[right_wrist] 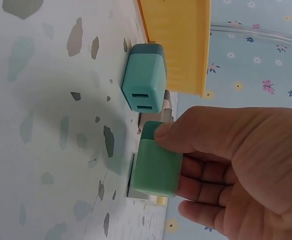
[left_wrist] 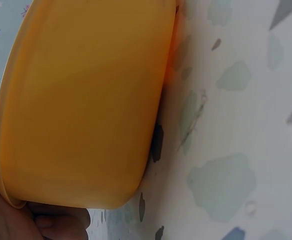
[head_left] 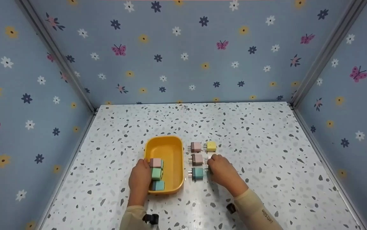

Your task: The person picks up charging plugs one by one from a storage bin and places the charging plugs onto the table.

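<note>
My left hand point(head_left: 139, 178) grips the left rim of a yellow plastic basket point(head_left: 174, 166); in the left wrist view its fingers point(left_wrist: 61, 225) curl beneath the basket's end. Inside, along the left wall, lie a pink charger point(head_left: 155, 163), a green one and a teal charger point(head_left: 158, 185). Right of the basket, my right hand point(head_left: 223, 171) pinches a green USB charger point(right_wrist: 158, 167) between thumb and fingers, low over the table. Close by it sits a teal charger point(right_wrist: 145, 80) with two USB ports facing the wrist camera. From above, the hand mostly hides the green charger.
Between basket and right hand, two pink chargers point(head_left: 196, 147) and the teal one form a column, prongs toward the basket. A yellow charger point(head_left: 211, 146) lies beyond the right hand, near a partly hidden white charger point(right_wrist: 138, 194). Flowered walls point(head_left: 183, 64) enclose the speckled table point(head_left: 250, 127).
</note>
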`<state>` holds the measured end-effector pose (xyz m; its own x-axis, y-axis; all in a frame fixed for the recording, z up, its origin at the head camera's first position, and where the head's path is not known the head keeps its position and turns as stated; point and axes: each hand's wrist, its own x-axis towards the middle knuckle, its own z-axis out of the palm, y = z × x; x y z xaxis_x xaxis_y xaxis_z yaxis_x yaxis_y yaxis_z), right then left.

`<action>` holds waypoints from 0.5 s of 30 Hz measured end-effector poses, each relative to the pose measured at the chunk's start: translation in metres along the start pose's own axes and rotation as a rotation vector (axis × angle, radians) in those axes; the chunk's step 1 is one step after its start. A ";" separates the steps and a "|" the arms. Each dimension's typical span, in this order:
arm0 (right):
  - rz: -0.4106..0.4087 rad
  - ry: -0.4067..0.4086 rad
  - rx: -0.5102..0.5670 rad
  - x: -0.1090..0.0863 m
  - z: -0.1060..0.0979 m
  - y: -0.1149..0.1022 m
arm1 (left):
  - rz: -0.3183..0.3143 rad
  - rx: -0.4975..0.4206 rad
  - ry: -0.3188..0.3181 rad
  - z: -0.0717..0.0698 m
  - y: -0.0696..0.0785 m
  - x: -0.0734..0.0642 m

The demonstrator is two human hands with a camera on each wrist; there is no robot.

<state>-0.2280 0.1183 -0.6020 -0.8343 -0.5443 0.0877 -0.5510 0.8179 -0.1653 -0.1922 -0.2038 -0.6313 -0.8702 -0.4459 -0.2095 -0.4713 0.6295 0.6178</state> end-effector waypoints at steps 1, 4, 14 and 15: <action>0.004 -0.004 0.003 0.000 0.000 0.000 | -0.001 -0.003 -0.001 0.000 0.000 0.000; 0.011 -0.017 -0.002 -0.001 0.002 0.001 | 0.006 -0.001 0.004 0.000 0.000 0.000; 0.026 -0.038 0.008 -0.002 0.009 0.003 | 0.023 0.021 0.018 0.001 0.000 -0.001; 0.030 -0.042 0.009 -0.002 0.009 0.003 | 0.024 0.020 0.020 0.001 -0.001 -0.001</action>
<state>-0.2276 0.1205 -0.6118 -0.8486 -0.5275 0.0411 -0.5258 0.8321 -0.1766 -0.1911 -0.2034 -0.6318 -0.8781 -0.4434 -0.1797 -0.4537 0.6524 0.6071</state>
